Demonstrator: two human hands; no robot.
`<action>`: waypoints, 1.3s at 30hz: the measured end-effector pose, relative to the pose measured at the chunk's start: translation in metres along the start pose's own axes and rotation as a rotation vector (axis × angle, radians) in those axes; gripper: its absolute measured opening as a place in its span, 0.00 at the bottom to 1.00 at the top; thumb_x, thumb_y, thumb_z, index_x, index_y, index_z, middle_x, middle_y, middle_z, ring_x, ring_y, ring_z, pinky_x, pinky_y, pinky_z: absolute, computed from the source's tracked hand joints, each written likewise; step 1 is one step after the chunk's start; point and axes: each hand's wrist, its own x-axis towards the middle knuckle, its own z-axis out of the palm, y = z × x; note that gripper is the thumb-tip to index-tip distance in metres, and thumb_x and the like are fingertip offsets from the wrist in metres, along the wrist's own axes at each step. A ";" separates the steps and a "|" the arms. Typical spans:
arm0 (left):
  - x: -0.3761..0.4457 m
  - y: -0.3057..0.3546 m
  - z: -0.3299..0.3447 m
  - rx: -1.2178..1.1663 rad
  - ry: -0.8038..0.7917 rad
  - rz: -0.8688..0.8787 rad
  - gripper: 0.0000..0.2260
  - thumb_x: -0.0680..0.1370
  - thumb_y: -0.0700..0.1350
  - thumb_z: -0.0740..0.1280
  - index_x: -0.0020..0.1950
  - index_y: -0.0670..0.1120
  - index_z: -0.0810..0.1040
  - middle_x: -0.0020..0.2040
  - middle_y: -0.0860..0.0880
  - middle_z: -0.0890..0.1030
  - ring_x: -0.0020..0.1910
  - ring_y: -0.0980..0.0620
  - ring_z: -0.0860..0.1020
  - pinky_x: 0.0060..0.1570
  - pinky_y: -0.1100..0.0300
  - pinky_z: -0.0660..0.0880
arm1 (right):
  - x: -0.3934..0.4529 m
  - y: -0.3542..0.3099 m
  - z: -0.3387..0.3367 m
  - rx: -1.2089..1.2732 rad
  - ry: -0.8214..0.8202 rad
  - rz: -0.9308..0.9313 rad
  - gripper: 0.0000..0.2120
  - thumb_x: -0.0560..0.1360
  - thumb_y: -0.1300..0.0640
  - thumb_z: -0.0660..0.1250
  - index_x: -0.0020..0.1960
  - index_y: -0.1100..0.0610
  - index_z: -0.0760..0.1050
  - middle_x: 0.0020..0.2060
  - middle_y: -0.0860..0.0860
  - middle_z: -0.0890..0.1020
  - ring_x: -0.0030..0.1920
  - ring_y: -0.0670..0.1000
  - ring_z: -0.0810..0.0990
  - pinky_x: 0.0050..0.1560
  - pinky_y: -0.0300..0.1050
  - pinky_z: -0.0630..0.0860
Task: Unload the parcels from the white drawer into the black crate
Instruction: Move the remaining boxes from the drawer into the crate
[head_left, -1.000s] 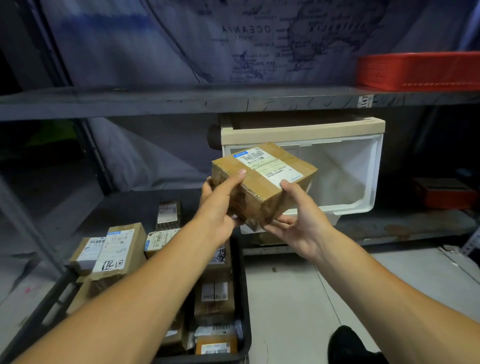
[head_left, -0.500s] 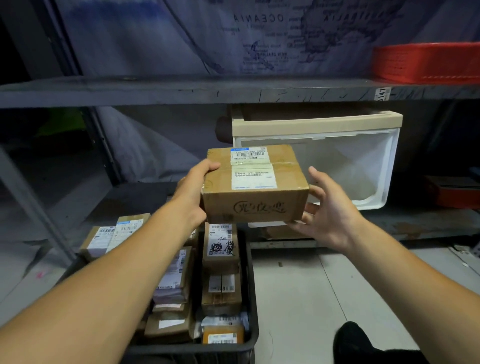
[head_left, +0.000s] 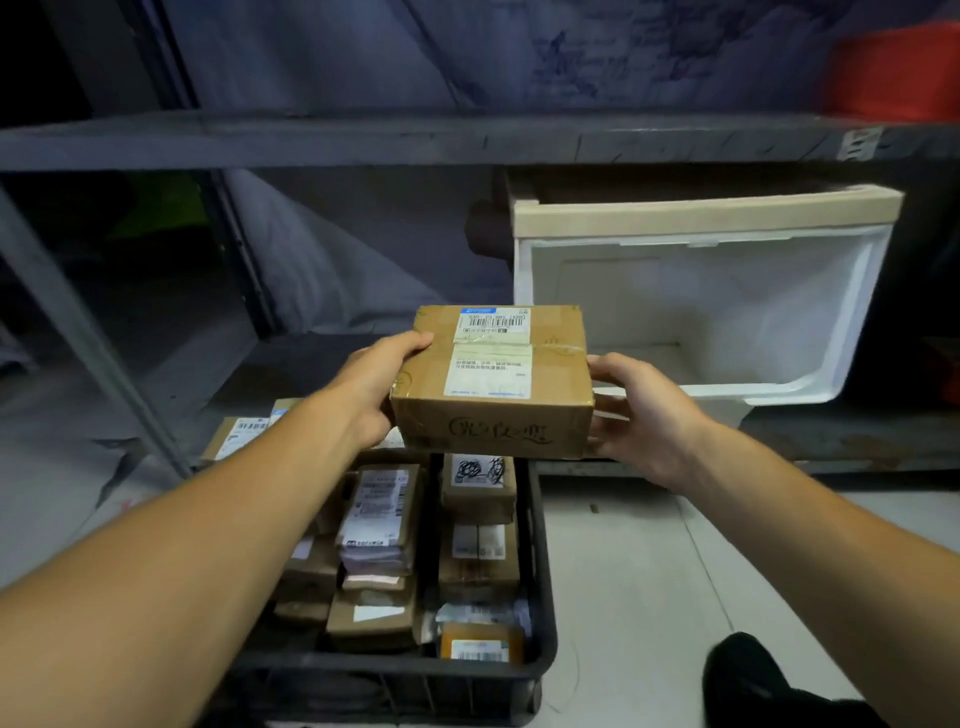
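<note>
A brown cardboard parcel (head_left: 493, 382) with white labels is held level between both hands, above the far end of the black crate (head_left: 395, 670). My left hand (head_left: 371, 387) grips its left side, thumb on top. My right hand (head_left: 641, 410) holds its right side with curled fingers. The crate on the floor holds several labelled parcels (head_left: 379, 512). Behind the parcel, the white drawer (head_left: 717, 312) stands pulled out on the lower shelf; the part of its inside that I can see looks bare.
A grey metal shelf board (head_left: 415, 137) runs across above the drawer, with a red crate (head_left: 893, 73) on it at the right. A slanted shelf post (head_left: 88, 332) stands left. Pale floor (head_left: 649, 597) lies right of the crate, with a dark shoe (head_left: 748, 675) at the lower right.
The parcel has been turned from tilted to level and lowered toward the crate. My right hand has closed in on its right side, and the view has tipped downward.
</note>
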 end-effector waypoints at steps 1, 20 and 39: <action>0.004 -0.005 -0.007 0.023 0.014 -0.015 0.15 0.78 0.47 0.71 0.63 0.45 0.81 0.52 0.44 0.87 0.52 0.44 0.86 0.53 0.50 0.82 | 0.008 0.007 0.005 -0.022 -0.007 0.015 0.13 0.81 0.53 0.64 0.60 0.56 0.83 0.48 0.57 0.81 0.45 0.56 0.75 0.47 0.51 0.77; 0.093 -0.088 -0.073 0.199 0.113 -0.130 0.11 0.83 0.47 0.66 0.65 0.52 0.78 0.49 0.48 0.88 0.48 0.47 0.87 0.40 0.53 0.82 | 0.127 0.119 0.065 -0.231 -0.038 0.201 0.13 0.83 0.49 0.64 0.65 0.50 0.78 0.52 0.52 0.86 0.53 0.54 0.84 0.48 0.50 0.78; 0.073 -0.063 -0.056 0.788 0.362 0.063 0.29 0.77 0.47 0.73 0.76 0.48 0.69 0.71 0.44 0.76 0.67 0.40 0.75 0.61 0.51 0.71 | 0.100 0.074 0.058 -0.674 -0.027 -0.068 0.32 0.80 0.47 0.68 0.81 0.50 0.61 0.75 0.50 0.71 0.73 0.54 0.71 0.73 0.52 0.69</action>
